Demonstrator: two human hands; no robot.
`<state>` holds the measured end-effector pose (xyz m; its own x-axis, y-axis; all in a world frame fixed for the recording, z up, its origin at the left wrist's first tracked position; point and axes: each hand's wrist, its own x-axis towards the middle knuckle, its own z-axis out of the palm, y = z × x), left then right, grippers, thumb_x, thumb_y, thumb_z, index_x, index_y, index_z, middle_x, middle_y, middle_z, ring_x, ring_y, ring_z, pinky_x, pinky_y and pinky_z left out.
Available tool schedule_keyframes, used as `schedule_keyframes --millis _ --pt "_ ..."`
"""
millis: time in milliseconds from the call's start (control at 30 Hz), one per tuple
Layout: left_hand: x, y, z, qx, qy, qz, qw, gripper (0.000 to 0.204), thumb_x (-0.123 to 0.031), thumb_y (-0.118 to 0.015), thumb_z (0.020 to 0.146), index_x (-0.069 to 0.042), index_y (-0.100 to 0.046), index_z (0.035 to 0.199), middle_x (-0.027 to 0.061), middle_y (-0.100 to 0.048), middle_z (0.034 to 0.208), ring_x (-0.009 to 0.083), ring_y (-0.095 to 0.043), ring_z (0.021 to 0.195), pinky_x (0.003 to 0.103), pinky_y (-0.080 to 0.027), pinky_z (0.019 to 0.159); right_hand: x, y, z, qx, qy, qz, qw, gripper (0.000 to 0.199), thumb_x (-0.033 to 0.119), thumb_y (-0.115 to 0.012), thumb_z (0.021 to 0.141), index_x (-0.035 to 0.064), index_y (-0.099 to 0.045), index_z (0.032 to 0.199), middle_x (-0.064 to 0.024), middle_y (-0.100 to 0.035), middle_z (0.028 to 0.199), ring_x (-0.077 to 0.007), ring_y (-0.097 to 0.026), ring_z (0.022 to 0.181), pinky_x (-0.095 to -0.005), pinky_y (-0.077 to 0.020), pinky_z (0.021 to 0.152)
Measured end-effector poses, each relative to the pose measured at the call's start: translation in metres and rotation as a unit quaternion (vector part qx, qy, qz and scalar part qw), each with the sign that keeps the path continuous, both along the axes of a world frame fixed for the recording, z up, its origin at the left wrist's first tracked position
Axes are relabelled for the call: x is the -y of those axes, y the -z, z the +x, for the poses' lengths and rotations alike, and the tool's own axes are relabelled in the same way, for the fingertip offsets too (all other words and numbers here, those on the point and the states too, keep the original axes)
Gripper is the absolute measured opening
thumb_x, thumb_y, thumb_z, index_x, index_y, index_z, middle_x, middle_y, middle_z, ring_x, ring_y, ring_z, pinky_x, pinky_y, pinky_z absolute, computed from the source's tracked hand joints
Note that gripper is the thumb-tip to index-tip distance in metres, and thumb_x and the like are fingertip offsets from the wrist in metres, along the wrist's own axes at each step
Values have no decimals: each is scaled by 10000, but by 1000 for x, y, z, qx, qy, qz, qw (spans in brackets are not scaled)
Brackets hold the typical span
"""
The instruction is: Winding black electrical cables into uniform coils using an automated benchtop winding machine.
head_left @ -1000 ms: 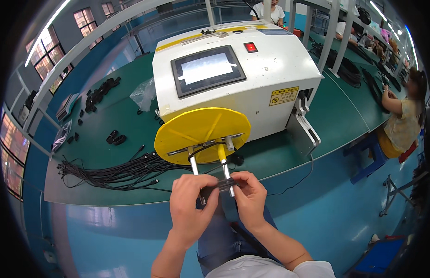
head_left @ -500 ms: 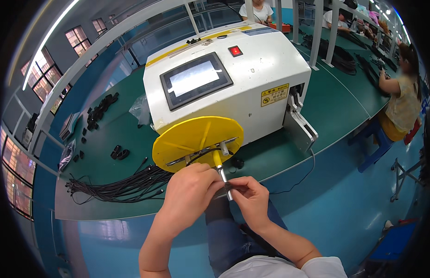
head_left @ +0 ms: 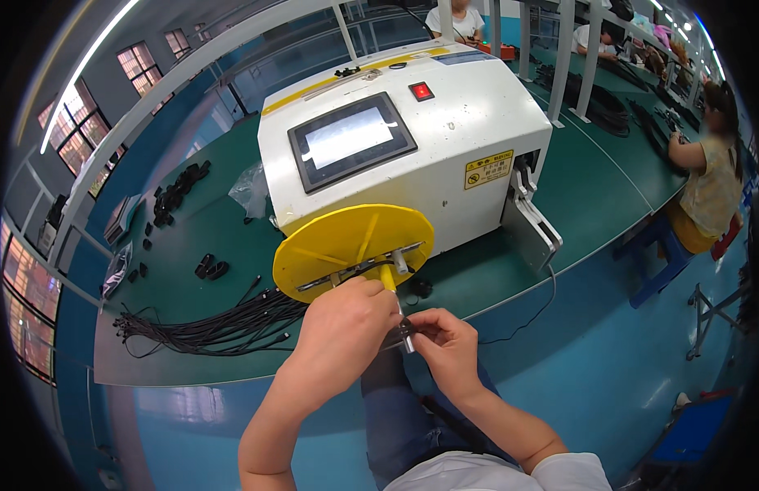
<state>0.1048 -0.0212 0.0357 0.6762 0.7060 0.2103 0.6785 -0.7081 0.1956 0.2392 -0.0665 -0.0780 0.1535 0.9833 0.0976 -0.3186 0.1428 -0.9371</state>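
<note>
Head cam: green matte bench (head_left: 191, 237) in a blue-floored workshop, boxy white machine (head_left: 412, 155) with a flat yellow disc (head_left: 346, 241). My left hand (head_left: 346, 323) is curled around the black cable (head_left: 400, 323) at the disc's prongs, right hand (head_left: 445, 344) pinching it.

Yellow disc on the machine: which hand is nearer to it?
Left. The left hand sits right under the yellow disc, at its rim; the right hand is lower and further right.
</note>
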Motion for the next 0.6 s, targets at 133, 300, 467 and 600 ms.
schedule_keyframes --millis 133,300,467,600 --pt "14 -3 0 73 -45 -3 996 97 -111 -658 791 -43 -602 832 83 -550 763 272 -569 756 366 -467 637 1 -1 3 37 5 2 999 183 -113 -561 808 -54 -605 976 -55 -636 887 -86 -611 781 -202 -492 711" --pt "34 5 -10 171 -93 2 981 87 -45 -680 770 -23 -617 824 74 -583 791 223 -580 711 300 -465 618 5 16 6 82 6 73 994 135 -67 -560 851 -56 -588 983 -99 -647 912 -133 -639 802 -251 -524 737" --pt "48 29 -31 271 -170 -13 947 129 -47 -698 766 -29 -605 855 80 -605 829 214 -599 726 287 -472 629 11 28 -8 -144 -107 -48 983 156 83 -543 930 -43 -587 1009 -130 -656 944 -198 -665 805 -289 -547 736" --pt "63 53 -33 307 -214 -49 926 151 5 -663 764 -5 -582 891 85 -621 841 176 -601 710 258 -471 647 19 52 -24 -164 -271 -137 939 246 194 -512 963 -30 -601 1012 -128 -659 948 -196 -669 792 -284 -550 722"
